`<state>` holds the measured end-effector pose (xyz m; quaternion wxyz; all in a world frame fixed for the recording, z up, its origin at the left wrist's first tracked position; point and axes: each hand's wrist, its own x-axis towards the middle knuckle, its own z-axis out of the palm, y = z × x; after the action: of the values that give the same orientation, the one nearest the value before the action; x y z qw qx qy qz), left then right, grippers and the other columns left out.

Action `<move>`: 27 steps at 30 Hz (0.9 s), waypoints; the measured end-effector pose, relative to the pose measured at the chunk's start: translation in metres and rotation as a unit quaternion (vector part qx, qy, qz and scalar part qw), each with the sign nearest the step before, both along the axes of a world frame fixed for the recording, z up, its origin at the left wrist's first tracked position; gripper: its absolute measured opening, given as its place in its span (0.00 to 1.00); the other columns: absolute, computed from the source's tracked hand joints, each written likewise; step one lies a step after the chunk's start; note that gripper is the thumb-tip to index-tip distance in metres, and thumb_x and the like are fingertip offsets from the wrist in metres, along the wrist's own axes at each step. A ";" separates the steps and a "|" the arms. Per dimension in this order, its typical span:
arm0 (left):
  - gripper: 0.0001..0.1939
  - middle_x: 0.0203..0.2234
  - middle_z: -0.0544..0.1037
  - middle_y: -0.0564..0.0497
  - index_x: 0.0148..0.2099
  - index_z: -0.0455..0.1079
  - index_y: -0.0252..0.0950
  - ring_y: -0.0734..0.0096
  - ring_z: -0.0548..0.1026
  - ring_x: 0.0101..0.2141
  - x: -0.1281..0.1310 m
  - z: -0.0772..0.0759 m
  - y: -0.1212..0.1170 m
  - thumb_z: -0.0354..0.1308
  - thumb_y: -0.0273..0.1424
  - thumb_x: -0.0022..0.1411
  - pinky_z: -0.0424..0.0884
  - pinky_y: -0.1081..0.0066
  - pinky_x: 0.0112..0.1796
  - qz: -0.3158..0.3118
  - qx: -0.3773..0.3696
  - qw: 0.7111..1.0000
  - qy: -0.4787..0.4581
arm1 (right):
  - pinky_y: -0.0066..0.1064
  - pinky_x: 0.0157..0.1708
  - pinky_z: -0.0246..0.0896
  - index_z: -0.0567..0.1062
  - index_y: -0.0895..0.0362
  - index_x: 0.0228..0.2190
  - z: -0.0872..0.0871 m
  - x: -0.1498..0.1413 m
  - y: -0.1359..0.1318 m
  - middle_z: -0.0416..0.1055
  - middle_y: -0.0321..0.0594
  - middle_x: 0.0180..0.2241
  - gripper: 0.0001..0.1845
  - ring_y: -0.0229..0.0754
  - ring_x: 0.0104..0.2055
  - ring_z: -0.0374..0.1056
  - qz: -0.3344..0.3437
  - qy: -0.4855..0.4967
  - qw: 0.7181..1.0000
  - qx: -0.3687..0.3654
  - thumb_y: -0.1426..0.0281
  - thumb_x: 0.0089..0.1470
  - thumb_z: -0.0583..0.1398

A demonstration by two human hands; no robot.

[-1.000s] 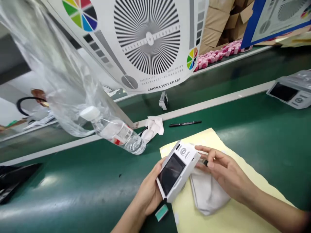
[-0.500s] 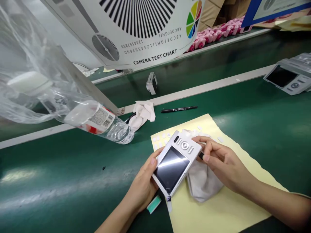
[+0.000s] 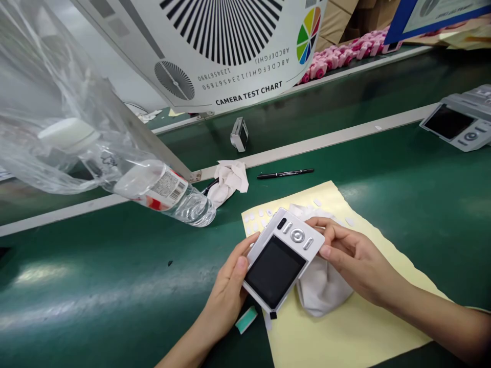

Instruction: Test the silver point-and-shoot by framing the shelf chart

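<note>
Over a yellow sheet (image 3: 337, 327), left hand (image 3: 226, 291) and right hand (image 3: 356, 260) clamped on edges of a white camera (image 3: 284, 255)

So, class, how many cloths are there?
2: a crumpled cloth beside the black marker pen, a grey cloth on the yellow sheet under the white camera and right hand. More could be hidden.

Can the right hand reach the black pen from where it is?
Probably yes, once the right hand lets go of the device. The pen lies just beyond the yellow sheet, and only that sheet and the low cloth lie between, so nothing seems to block the way.
</note>
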<state>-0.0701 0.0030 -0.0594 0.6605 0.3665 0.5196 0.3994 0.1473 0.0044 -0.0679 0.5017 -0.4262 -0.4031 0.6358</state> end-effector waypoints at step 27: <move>0.37 0.45 0.77 0.46 0.50 0.68 0.39 0.57 0.75 0.47 0.006 0.004 -0.018 0.75 0.43 0.39 0.67 0.69 0.47 -0.062 -0.015 0.995 -0.078 | 0.30 0.51 0.62 0.72 0.42 0.52 -0.005 0.009 -0.005 0.73 0.34 0.50 0.26 0.42 0.51 0.69 0.076 0.011 0.996 0.043 0.54 0.52 0.65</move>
<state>-0.0646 -0.0148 -0.0556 0.7281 0.3554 0.4488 0.3770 0.1560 -0.0005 -0.0730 0.4745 -0.3652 -0.4554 0.6588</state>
